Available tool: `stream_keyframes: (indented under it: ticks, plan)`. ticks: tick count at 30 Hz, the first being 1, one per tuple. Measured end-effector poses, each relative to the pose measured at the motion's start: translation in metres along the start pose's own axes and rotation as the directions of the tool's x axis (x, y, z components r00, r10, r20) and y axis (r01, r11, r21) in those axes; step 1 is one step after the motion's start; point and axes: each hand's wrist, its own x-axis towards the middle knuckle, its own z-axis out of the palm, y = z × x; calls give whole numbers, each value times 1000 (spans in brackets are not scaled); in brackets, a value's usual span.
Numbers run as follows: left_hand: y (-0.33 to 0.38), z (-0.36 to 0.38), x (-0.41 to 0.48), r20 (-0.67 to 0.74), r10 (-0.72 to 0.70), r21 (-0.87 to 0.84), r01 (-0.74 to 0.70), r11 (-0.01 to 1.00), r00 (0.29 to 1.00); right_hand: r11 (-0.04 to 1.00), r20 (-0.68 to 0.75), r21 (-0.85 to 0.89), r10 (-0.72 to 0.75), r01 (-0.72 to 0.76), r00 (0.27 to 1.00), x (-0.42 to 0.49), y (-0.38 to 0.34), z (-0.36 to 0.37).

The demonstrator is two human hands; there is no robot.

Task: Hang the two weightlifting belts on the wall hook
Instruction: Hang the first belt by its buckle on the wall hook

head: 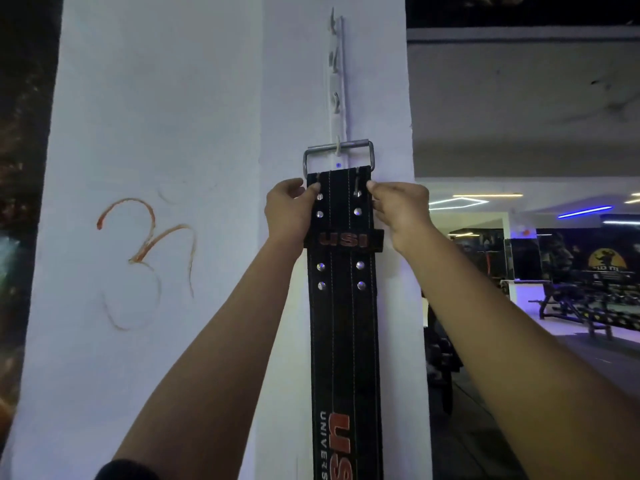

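The black belt [343,306] hangs flat against the white pillar [173,133], its steel buckle [338,155] looped over the lowest hook [337,147]. The left hand [289,211] and right hand [398,211] pinch its 2 edges just below the buckle, likely steadying it. Only 1 belt shows.

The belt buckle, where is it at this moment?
In the head view, the metal buckle sits just right of centre on the white pillar, looped over the lowest hook of the hook rail, just above both hands gripping the black belt.
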Motion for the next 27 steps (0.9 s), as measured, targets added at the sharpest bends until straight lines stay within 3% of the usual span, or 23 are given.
stream_keyframes:
  ticks: [3,8,14,20,27]
  plan:
    - [2,-11,-34,16,-25,-38,25,999,1000,999,23,29,31,-32,999,-27,0,-11]
    - [4,-33,-111,78,-185,-104,193,976,980,986,136,84,135,-147,981,-90,3,-36]
    - [-3,-80,-212,17,-415,-42,415,909,910,930,255,-24,360,-366,897,-182,34,-60]
    - [-23,-167,-328,-116,-621,40,629,777,775,786,319,-186,615,-589,721,-309,81,-69]
    - [-55,-285,-463,-279,-789,58,830,555,548,570,343,-378,818,-730,461,-475,135,-66]
